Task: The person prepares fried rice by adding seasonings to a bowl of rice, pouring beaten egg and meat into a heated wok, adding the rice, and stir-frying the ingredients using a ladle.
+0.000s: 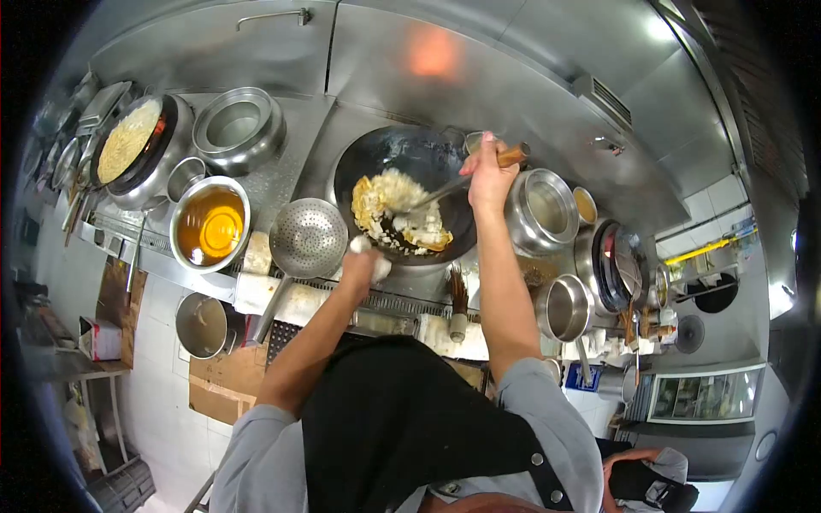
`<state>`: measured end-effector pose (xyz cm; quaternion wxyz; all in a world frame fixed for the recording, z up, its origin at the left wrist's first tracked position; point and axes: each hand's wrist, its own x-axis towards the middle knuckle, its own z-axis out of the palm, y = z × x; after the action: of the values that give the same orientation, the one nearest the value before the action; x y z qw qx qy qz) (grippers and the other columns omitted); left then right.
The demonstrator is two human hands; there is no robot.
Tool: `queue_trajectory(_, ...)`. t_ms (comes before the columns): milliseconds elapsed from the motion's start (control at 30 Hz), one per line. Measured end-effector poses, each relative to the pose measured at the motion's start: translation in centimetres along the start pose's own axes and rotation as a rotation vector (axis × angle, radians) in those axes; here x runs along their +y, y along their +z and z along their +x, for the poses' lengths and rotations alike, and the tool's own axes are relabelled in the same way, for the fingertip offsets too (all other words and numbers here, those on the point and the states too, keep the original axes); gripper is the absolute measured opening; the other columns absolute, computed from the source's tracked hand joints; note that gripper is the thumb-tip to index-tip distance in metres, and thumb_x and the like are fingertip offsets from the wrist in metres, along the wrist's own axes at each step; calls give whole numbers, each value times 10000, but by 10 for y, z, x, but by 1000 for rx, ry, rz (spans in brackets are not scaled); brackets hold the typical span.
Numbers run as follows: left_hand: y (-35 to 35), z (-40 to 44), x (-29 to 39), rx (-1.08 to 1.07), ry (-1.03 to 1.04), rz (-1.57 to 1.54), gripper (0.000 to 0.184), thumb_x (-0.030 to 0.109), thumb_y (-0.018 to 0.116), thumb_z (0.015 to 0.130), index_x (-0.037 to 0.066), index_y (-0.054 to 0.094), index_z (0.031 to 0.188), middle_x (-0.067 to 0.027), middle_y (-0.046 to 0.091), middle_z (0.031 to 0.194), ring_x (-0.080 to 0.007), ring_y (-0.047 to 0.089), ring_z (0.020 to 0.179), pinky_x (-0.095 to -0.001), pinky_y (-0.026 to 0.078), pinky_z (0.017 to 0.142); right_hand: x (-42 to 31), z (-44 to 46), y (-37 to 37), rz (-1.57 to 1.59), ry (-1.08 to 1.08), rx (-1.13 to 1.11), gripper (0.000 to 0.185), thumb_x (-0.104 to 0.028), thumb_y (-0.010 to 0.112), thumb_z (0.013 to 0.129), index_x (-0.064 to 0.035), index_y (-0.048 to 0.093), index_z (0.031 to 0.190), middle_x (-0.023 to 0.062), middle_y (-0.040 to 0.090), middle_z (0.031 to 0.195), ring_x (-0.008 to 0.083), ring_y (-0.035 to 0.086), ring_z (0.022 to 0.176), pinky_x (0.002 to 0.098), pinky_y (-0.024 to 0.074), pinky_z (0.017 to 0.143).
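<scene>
The wok (pixel 361 161) sits in the stove in front of the person, the food (pixel 369 205), yellow and white, lying loose inside it. The wok looks heavy, rigid and probably hot, so its near rim is best held through a cloth (pixel 381 271). The food seems soft and crumbly, likely to break up under pressure. The tool (pixel 446 188) looks stiff and fairly light; its wooden end is the natural place to grip, though its head is lost in the blur and food.

The hands are apart. The right hand (pixel 491 181) is wrapped around the tool near its wooden end, the arm stretched forward almost straight above the wok's right side. The left hand (pixel 357 269) is bunched on the cloth at the wok's near-left rim, elbow bent, just beside the strainer (pixel 310 239). Whether it grips the rim itself cannot be told.
</scene>
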<state>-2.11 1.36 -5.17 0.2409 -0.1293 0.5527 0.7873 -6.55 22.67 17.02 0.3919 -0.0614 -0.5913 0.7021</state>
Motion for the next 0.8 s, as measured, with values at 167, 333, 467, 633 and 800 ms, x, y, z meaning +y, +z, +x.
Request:
queue_trajectory(167, -66, -78, -17, -5, -54, -48, 205, 44, 640, 828, 6, 635, 1029, -93, 663, 900, -213, 673, 779, -365, 556, 670, -96, 43, -35, -91, -113, 80, 342, -309, 671, 1005, -94, 562, 762, 41, 566, 579, 163, 529, 471, 326, 445, 503)
queue_trajectory(333, -1, -47, 17, 40, -65, -132, 209, 70, 730, 820, 14, 639, 1000, -94, 649, 874, -221, 633, 743, -375, 518, 643, -110, -39, -32, -105, -208, 65, 368, -256, 624, 1030, -98, 523, 713, 31, 508, 565, 144, 505, 490, 319, 460, 511)
queue_trajectory(467, 2, 0, -1, 76, -84, 4, 154, 53, 695, 816, -9, 670, 955, -122, 676, 894, -224, 656, 778, -380, 508, 620, 1, -37, -10, -153, -53, -132, 381, -258, 633, 1023, -90, 532, 697, 34, 511, 539, 156, 484, 459, 347, 444, 485)
queue_trajectory(633, -53, -65, -8, -40, 6, -49, 175, 57, 655, 820, -14, 665, 981, -126, 686, 916, -226, 664, 795, -356, 517, 661, -88, -28, -58, -125, -120, -16, 454, -287, 584, 1049, -127, 444, 648, 5, 410, 516, 128, 422, 461, 326, 392, 468)
queue_trajectory(800, -2, 0, 19, 38, 11, 38, 209, 82, 655, 814, -19, 658, 996, -120, 673, 903, -228, 666, 764, -356, 521, 672, 14, -76, -51, -143, -136, -374, 303, -128, 494, 1056, -62, 455, 763, 54, 480, 625, 171, 473, 573, 330, 413, 544)
